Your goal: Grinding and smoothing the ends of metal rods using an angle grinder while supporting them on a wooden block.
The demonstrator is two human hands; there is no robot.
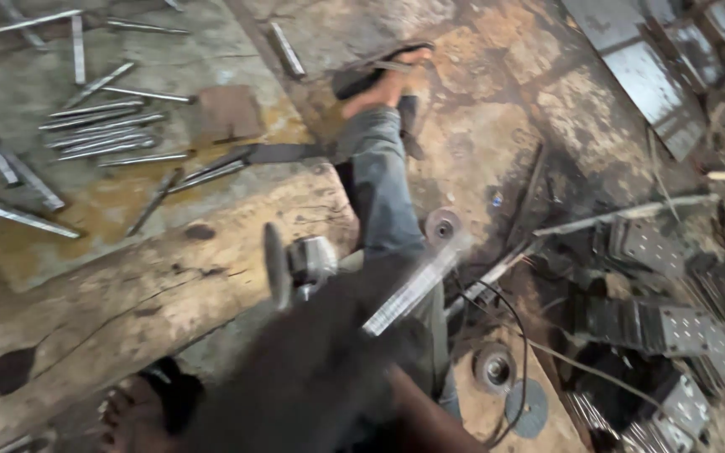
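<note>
Motion blur smears the middle of the view. My left hand (316,335) is a dark blur closed over the body of an angle grinder (308,262), whose disc (274,267) stands on edge by the wooden beam (127,294). My right hand (396,356) comes up from the bottom edge and grips the lower end of a flat metal strip (417,285). The strip is tilted up to the right, above my lap. My leg in jeans (379,184) stretches away to a sandalled foot (388,80).
Several cut metal rods (98,126) lie on the floor at upper left. Perforated metal plates (673,323) are piled at right. Grinding discs (494,367) and a black cable (520,335) lie near my right side. My bare foot (127,415) is at lower left.
</note>
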